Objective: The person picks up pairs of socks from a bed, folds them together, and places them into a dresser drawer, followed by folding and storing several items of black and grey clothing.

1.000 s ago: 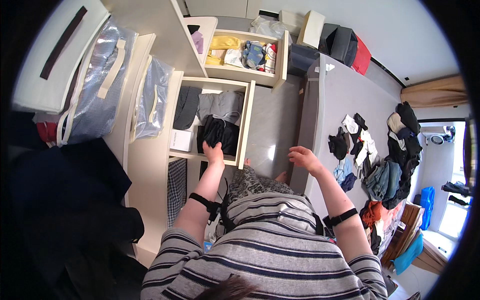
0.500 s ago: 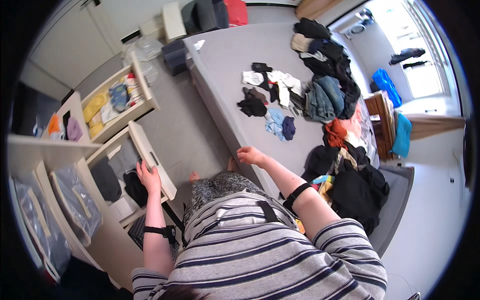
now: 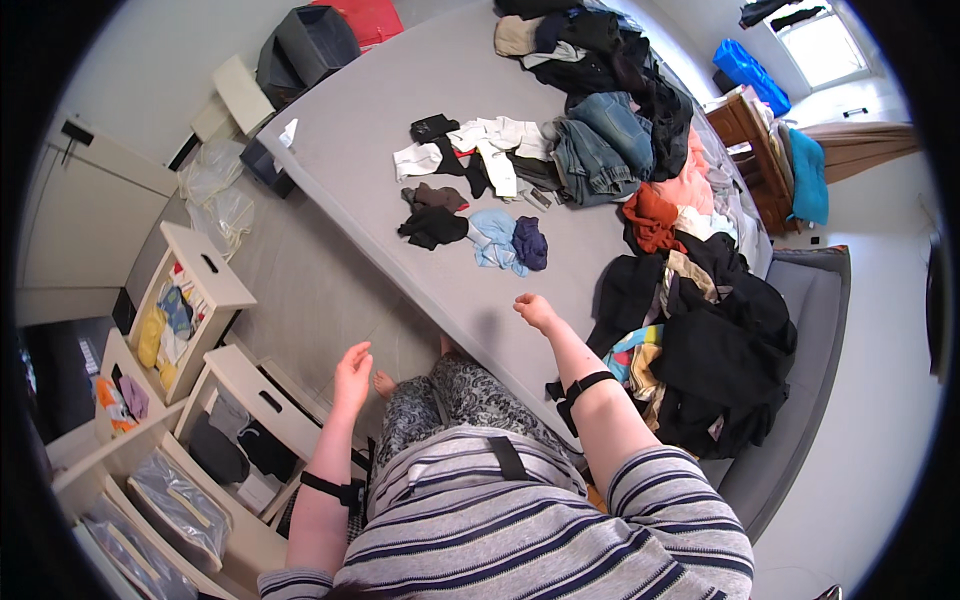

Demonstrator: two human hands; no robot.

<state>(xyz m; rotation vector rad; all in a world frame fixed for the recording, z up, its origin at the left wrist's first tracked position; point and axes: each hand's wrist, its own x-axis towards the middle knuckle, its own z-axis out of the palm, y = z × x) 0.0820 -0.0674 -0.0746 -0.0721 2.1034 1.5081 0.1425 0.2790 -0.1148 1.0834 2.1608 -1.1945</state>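
My left hand hangs over the floor between the drawers and the bed, fingers extended, holding nothing. Close by it is an open drawer with grey and black clothes inside. My right hand is above the near edge of the bed, its fingers loosely curled and slightly apart, with nothing in them. Nearest to it on the bed lie a light blue garment and a dark navy one. Behind them are a small black bundle and white clothes.
Jeans, a rust-red garment and a big pile of black clothes cover the bed's right side. A second open drawer holds yellow and blue clothes. Grey storage boxes and clear plastic bags stand beyond the bed's left end.
My view has turned rightward toward the bed. My left hand has moved away from the open drawer's clothes; my right hand has come further over the bed.
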